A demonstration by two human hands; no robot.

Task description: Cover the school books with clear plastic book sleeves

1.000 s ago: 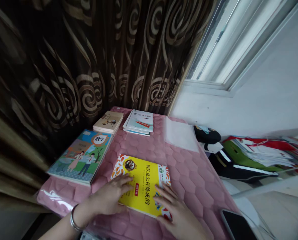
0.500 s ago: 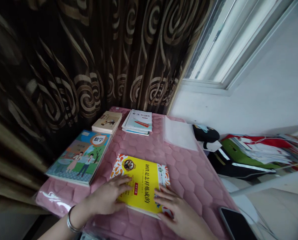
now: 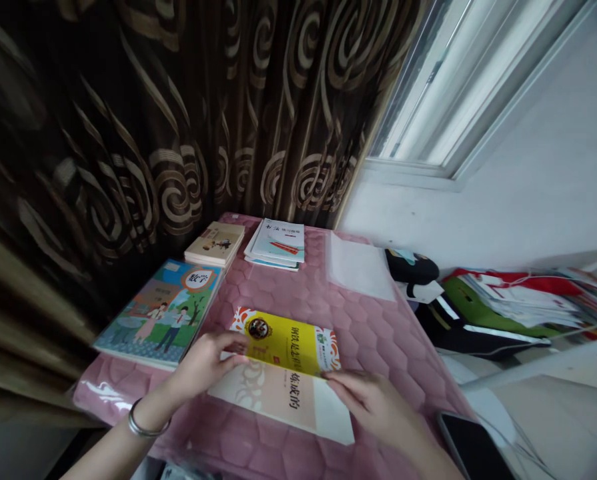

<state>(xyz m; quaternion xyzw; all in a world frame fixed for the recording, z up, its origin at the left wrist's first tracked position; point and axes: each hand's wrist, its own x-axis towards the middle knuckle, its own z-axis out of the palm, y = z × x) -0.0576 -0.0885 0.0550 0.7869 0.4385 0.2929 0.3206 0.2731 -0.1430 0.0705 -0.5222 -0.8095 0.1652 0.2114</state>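
A yellow book point(image 3: 288, 345) with red and white corner patterns lies on the pink quilted table cover point(image 3: 378, 333). Its front cover is lifted partway, showing a pale inside page point(image 3: 278, 397) below. My left hand point(image 3: 205, 363) pinches the cover's left edge, and a silver bangle rings that wrist. My right hand point(image 3: 373, 400) grips the cover's right lower edge, fingers closed on it.
A large illustrated textbook point(image 3: 161, 313) lies at the left. Two small book stacks point(image 3: 217, 243) point(image 3: 277, 243) sit at the back by a dark patterned curtain point(image 3: 178, 120). There is a clear plastic sleeve point(image 3: 361, 270), a phone point(image 3: 475, 447) at the lower right, and bags and papers point(image 3: 503, 307) beyond the table.
Both hands lay flat on the closed yellow book before. Now they have taken its cover by the edges and raised it, exposing the inside page.
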